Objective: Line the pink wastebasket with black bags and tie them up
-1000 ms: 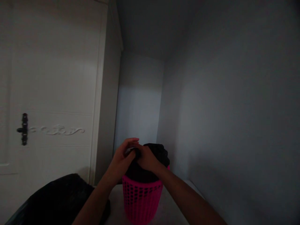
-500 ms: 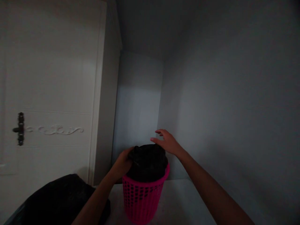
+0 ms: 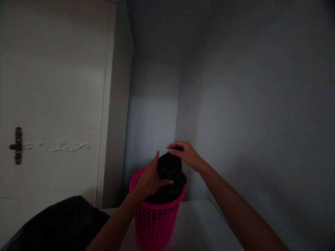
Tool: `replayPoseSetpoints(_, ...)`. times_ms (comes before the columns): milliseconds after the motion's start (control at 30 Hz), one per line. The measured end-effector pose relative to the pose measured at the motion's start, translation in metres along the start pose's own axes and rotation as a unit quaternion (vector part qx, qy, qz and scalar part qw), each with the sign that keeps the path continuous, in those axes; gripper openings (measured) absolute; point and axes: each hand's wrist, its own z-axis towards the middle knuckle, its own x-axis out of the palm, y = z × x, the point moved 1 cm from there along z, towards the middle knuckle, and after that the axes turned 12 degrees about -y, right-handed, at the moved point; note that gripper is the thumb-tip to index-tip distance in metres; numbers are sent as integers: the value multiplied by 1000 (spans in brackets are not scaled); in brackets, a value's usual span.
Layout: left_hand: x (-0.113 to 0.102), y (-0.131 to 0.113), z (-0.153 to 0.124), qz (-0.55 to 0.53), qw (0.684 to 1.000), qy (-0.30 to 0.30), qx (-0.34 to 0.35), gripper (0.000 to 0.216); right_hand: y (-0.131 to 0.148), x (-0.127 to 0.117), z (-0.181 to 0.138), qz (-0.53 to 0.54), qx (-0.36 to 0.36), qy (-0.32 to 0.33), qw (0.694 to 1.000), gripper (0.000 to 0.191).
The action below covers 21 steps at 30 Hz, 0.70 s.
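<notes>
A black plastic bag [image 3: 169,169] bulges out of a pink perforated basket [image 3: 156,228] in front of me. My right hand [image 3: 186,153] pinches the bag's raised top between thumb and fingers. My left hand [image 3: 151,177] reaches over the basket's near left rim and lies against the left side of the bag, thumb and fingers spread apart. The left part of the basket's inside shows beside the bag. What lies lower in the basket is hidden by the bag and the basket wall.
The basket stands on a pale surface [image 3: 199,223]. A second, larger black plastic bag [image 3: 60,223] sits at the lower left. White furniture with a dark handle [image 3: 18,145] rises behind it. A grey wall [image 3: 256,122] runs along the right.
My left hand has moved right from the basket's left edge onto the bag, and its fingers have spread. My right hand has closed on the bag's top. The bag has gathered rightward and higher.
</notes>
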Motion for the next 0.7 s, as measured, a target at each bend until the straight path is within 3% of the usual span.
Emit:
replayPoseSetpoints(100, 4, 6, 8, -40, 999, 7, -34, 42, 19, 0, -2, 74, -20, 34, 996, 42)
replayPoseSetpoints(167, 5, 11, 12, -56, 997, 0, -52, 11, 11, -2, -5, 78, 4, -14, 997, 61)
replayPoseSetpoints(233, 7, 14, 13, -70, 995, -5, -68, 10, -7, -1, -10, 82, 54, -61, 993, 81)
replayPoseSetpoints(267, 8, 15, 12, -80, 994, -5, -73, 14, -17, 2, -14, 90, 76, -53, 992, 88)
replayPoseSetpoints(333, 7, 15, 10, -98, 992, -5, -73, 27, -36, 13, -22, 115, 99, 24, 988, 91)
replayPoseSetpoints(400, 2, 15, 7, -106, 992, -19, -70, 46, -50, 25, -32, 143, 122, 95, 978, 72)
replayPoseSetpoints(467, -9, 16, 3, -99, 991, -53, -75, 60, -61, 35, -40, 168, 170, 85, 967, 44)
replayPoseSetpoints(567, -28, 18, -1, -81, 989, -78, -91, 45, -70, 48, -47, 204, 233, 8, 951, 33)
replayPoseSetpoints(700, -36, 17, -1, -81, 990, -44, -108, 20, -59, 69, -47, 278, 258, -5, 925, 37)
